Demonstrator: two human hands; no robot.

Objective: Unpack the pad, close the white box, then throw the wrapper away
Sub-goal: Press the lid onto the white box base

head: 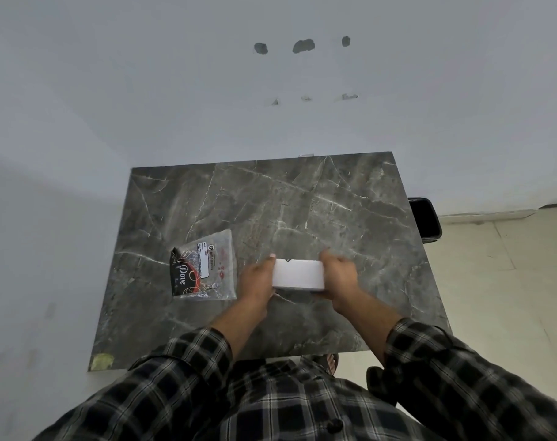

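Now we have the white box (pixel 298 274) between both hands, just right of the middle of the frame and low over the grey marbled counter (pixel 302 202); whether its underside touches the stone or hangs a little above it we cannot tell. Our left hand (pixel 257 279) clasps the left end and our right hand (pixel 337 275) wraps the right end, slightly blurred, so both are closed on the box and neither is free. The top face looks flat and whole, with a small dark notch at the far edge, and we judge the step in hand to be the closing of the box, at or near its finish. To do it well we should keep the two ends squeezed evenly so the lid does not skew, press along the far edge by the notch until it seats, and then set the box flat on the counter before letting go. The printed wrapper (pixel 204 265) lies flat to the left of the box, just beside our left hand, clear plastic with a black part lettered "Dove"; whether a pad is inside it we cannot say. A dark bin (pixel 425 219) stands off the counter's right edge, the likely place for the wrapper.
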